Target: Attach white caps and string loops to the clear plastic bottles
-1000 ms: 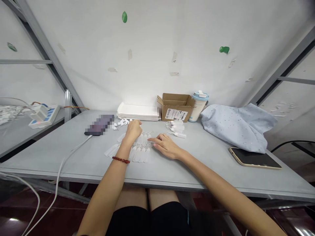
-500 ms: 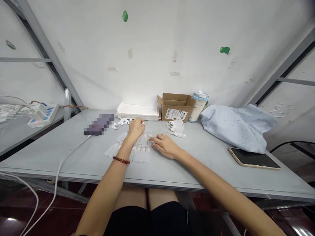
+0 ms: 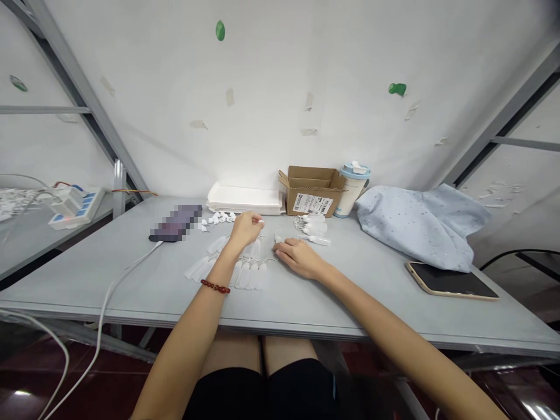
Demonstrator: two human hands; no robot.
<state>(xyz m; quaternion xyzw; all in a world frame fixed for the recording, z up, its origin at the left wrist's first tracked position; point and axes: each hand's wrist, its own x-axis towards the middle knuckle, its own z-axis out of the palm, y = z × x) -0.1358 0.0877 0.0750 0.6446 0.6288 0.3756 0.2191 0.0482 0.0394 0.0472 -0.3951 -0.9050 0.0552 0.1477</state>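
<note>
My left hand (image 3: 245, 229) hovers above the table with its fingertips pinched on a small white plastic piece (image 3: 261, 221), probably a cap. Below it lie several translucent plastic bottles (image 3: 250, 276) in a row, joined by thin white cord. My right hand (image 3: 298, 258) rests on the table, its fingers curled beside a small white piece (image 3: 277, 236). A heap of small white caps (image 3: 220, 218) sits beyond my left hand. Several small bottles with cords (image 3: 312, 227) lie farther right.
A grey table (image 3: 109, 274) holds a pixelated phone (image 3: 176, 223) with a white cable, a stack of white trays (image 3: 245, 199), a cardboard box (image 3: 311, 189), a lidded cup (image 3: 351, 189), a pale blue cloth (image 3: 415, 227) and a tablet (image 3: 450, 280). A power strip (image 3: 76, 207) stands at the left.
My left hand has moved slightly right, with the small white piece showing at its fingertips. My right hand has shifted right, off the cords, and its fingers have curled.
</note>
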